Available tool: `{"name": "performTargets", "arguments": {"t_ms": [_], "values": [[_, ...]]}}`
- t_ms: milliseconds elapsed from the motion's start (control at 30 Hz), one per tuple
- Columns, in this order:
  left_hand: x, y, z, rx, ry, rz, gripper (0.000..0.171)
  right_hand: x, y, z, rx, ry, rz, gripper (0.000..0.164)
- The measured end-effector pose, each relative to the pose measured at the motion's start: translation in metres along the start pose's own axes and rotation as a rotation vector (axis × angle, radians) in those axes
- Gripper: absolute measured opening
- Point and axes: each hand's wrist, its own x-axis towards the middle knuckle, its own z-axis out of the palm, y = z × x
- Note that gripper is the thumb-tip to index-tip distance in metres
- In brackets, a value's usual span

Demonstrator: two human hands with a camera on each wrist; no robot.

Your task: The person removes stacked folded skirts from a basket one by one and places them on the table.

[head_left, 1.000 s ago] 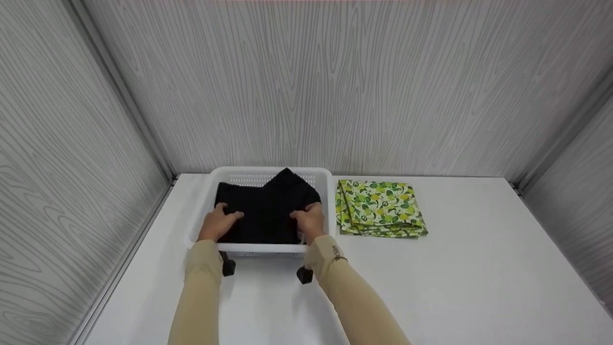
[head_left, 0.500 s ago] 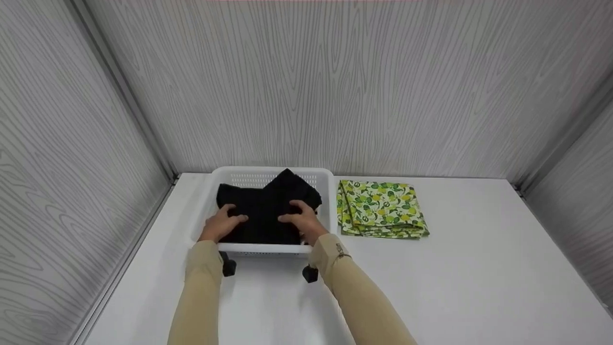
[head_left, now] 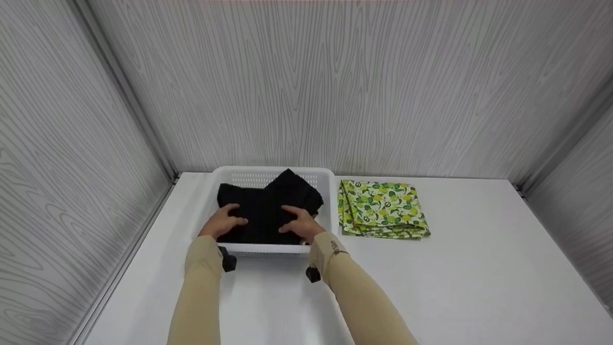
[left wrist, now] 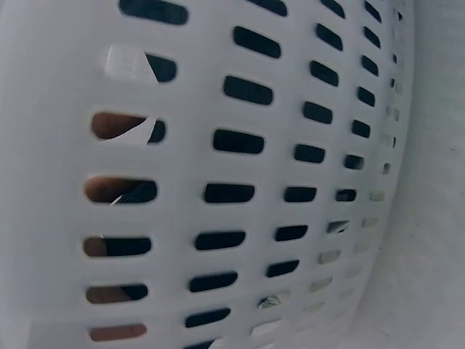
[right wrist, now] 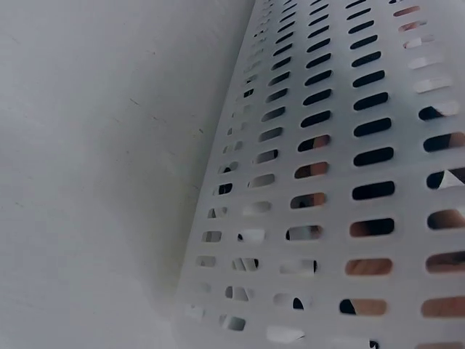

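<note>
A black folded cloth [head_left: 261, 206] lies inside a white plastic basket [head_left: 266, 248] in the head view, one corner peaking toward the back rim. My left hand [head_left: 221, 223] rests on the cloth's left part, thumb and fingers spread apart. Over its right part lies my right hand [head_left: 302, 224], thumb and index finger also apart. Both hands reach in across the front rim. Each wrist camera faces the basket's slotted wall [left wrist: 182, 167]; dark cloth and bits of the hands show through the slots, also in the right wrist view's wall [right wrist: 341, 167].
A folded cloth with a green and yellow lemon print [head_left: 383, 208] lies right of the basket on the white table [head_left: 469, 268]. Grey wood-grain panels [head_left: 306, 86] stand behind and at both sides.
My right hand has shifted slightly left and its fingers have spread from their earlier hold near the cloth's right edge. The left fingers moved slightly; the basket shifted a little right in view.
</note>
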Motion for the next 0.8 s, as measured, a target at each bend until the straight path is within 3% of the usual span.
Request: {"name": "performTargets", "arguments": {"t_ms": [100,300,633,800], "values": [[0.0021,0.0,0.0012,0.022,-0.005,0.03,0.079,-0.0008,0.0007,-0.0011,-0.038,0.003,-0.047,0.073],[0.0032,0.0001,0.0039,0.079,0.1,0.056,0.076,-0.0026,-0.0026,-0.0014,-0.022,0.028,-0.114,0.074],[-0.0021,0.0038,0.0063,0.042,0.197,0.136,0.075,-0.0082,-0.006,-0.0036,0.062,0.048,-0.187,0.077],[-0.0036,0.0062,0.0072,0.029,0.184,0.162,0.079,-0.0078,-0.0059,-0.0068,0.078,0.057,-0.203,0.077]]}}
